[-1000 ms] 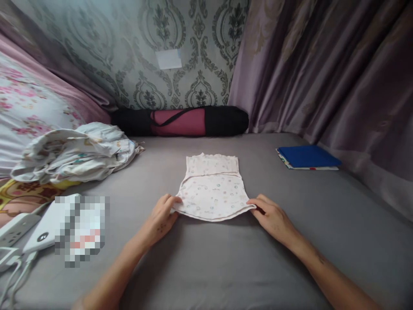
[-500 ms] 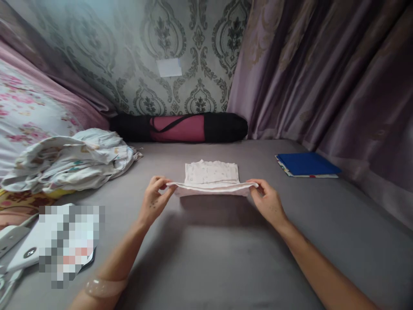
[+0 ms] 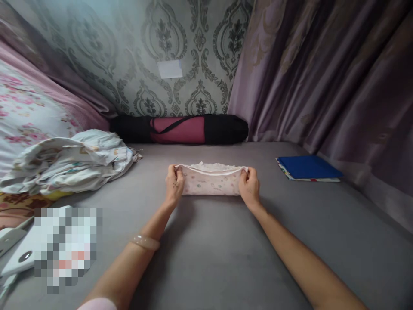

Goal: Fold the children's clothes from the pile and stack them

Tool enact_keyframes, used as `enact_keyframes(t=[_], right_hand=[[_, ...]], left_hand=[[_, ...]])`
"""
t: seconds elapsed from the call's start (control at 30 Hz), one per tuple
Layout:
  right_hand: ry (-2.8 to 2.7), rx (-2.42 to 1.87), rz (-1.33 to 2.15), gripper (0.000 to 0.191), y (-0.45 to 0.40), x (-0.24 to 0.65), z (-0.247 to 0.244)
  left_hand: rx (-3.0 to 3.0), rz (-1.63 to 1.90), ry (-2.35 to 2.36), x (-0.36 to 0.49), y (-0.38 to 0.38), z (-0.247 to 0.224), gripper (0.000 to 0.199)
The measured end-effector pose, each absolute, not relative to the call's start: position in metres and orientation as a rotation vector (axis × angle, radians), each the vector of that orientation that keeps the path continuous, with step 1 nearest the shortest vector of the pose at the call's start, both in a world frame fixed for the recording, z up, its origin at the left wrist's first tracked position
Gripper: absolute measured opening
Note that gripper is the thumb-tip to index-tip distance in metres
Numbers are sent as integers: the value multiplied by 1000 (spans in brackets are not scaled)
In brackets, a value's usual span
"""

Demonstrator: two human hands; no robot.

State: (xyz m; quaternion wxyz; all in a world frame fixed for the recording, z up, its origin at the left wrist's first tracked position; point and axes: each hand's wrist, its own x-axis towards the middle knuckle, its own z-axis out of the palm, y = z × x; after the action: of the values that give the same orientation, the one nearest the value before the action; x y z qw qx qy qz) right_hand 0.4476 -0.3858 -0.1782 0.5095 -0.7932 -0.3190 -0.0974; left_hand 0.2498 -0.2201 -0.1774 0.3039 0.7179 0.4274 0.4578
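Note:
A pale pink patterned cloth (image 3: 211, 184) is stretched between my two hands, its white upper edge sagging a little in the middle. My left hand (image 3: 176, 183) pinches its left corner, and my right hand (image 3: 250, 183) pinches the right one. Thumbs lie on the near side of the cloth. Just behind it, the ruffled top of a whitish folded cloth (image 3: 217, 165) shows; the rest is hidden. Both are over the grey sheet (image 3: 206, 258). A translucent bangle circles my left forearm.
Crumpled light cloth (image 3: 97, 150) lies at the left. Below it are a white power strip (image 3: 9, 239) and a partly pixelated white object. A black and maroon roll bag (image 3: 180, 129) rests by the wall. A blue folder (image 3: 309, 166) lies at the right, near the curtain.
Both hands have moved up and closer together. The cloth's patterned front now hangs upright, facing me, and covers most of the folded cloth behind it.

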Motion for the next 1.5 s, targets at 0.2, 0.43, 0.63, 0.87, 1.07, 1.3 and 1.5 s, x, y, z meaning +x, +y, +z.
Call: enact_keyframes(t=[0.2,0.43,0.63,0.87,1.07,1.3,1.5], right_hand=[[-784,-2066,-279,38,-366,461,-188],[-831,-2299,-288,33,-351,480,-193],[-830,-2408,-154,37,-335,498,-197],[-748,-2494,120,38,-320,517,-204],[-825,-2435,192,31,-324,523,-201],[-821,-2421,104,32,-326,517,-202],[-788,-2536,179,31,-327,513,-194]], left_hand=[[2007,1183,1271,272,-208,-186,26],[2159,1096,1332,286,-190,-195,30],[2195,889,1420,295,-170,-204,30],[2037,639,1571,300,-149,-211,32],[2016,623,1531,295,-149,-208,31],[2046,756,1464,293,-155,-211,22],[2117,716,1476,292,-155,-215,21]])
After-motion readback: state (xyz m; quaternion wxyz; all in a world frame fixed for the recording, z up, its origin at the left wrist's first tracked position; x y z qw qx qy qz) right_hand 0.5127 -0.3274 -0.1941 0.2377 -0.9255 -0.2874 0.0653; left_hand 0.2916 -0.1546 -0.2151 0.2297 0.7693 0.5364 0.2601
